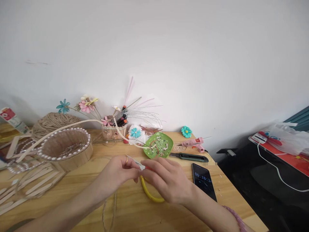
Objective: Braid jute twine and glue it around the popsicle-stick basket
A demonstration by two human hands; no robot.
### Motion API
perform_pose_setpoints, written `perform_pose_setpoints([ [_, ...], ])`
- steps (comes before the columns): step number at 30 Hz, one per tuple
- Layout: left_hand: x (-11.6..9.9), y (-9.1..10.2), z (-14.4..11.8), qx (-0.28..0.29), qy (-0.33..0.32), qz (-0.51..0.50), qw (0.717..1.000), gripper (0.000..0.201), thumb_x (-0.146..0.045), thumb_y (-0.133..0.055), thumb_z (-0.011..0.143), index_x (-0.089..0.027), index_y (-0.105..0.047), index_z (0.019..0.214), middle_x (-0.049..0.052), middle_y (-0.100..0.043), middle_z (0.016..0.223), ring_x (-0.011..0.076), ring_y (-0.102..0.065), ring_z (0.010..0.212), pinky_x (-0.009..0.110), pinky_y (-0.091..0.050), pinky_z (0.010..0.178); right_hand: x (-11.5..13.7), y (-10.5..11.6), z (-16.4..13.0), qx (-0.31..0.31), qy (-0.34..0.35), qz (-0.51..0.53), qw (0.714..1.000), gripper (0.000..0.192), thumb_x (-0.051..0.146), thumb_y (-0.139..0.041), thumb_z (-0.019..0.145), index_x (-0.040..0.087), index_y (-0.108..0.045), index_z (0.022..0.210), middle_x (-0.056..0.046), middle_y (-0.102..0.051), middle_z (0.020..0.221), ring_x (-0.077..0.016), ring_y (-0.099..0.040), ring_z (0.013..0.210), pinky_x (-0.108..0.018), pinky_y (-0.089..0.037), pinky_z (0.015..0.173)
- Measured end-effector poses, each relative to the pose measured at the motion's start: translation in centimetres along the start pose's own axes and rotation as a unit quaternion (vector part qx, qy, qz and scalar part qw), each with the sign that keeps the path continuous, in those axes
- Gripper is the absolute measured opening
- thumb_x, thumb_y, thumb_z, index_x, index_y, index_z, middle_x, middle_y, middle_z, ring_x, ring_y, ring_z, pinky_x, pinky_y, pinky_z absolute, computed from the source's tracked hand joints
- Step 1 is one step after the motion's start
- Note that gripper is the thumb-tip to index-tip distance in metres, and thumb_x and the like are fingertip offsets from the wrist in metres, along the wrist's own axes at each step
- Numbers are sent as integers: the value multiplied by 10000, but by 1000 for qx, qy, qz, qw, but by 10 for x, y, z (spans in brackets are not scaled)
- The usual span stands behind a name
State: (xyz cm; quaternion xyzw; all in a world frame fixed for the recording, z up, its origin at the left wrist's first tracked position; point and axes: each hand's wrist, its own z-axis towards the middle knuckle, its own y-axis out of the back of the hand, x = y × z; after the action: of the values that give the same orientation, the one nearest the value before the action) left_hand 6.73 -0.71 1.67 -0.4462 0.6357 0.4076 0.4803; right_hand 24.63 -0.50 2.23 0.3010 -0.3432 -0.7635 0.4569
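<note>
My left hand is closed in a pinch, with a ring on one finger. What its fingertips hold is too small to make out. Close against it, my right hand is wrapped round a metal-headed tool with a bit of red; its kind is mostly hidden by the fingers. A thick yellow curved piece shows under my right hand; whether it belongs to the tool I cannot tell. Below the left wrist, a strand of twine hangs or lies over the table. Just beyond both hands sits a green dish of beads and small findings.
At left are a pearl-rimmed oval basket, a twine ball and wooden sticks. Behind stands a small pot with pens and flowers. To the right lie a utility knife, a pink glue gun and a phone.
</note>
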Motion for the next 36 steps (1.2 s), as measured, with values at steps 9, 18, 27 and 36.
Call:
perform_pose_setpoints([
  [9,10,10,-6,30,-67,142,987,132,-257,-572,693,-197,-664,622,-38,-615,556,125,-504,526,216,-355,504,10,-2,18,118,-393,382,828,146,197,-421,863,183,-462,724,39,-493,593,-83,-437,529,-181,-347,487],
  [18,22,16,-15,-58,-364,402,838,212,-196,-450,863,-195,-635,761,14,-682,738,141,-608,670,245,-439,624,7,-6,24,81,-576,563,587,121,252,-559,683,161,-500,631,87,-356,452,-46,-266,415,-181,-166,395],
  [27,43,18,-15,-210,-590,510,589,218,-90,-531,823,-91,-591,1032,60,-682,765,176,-611,684,303,-469,651,5,-9,22,143,-619,650,416,189,215,-535,622,192,-371,531,121,-232,339,-27,-94,353,-207,-21,372],
  [36,16,22,-17,-109,-423,392,810,153,-244,-509,862,-204,-657,861,-6,-693,749,116,-627,648,208,-471,591,17,2,18,43,-512,488,706,226,367,-514,818,161,-477,730,50,-398,574,-75,-337,517,-181,-252,442],
])
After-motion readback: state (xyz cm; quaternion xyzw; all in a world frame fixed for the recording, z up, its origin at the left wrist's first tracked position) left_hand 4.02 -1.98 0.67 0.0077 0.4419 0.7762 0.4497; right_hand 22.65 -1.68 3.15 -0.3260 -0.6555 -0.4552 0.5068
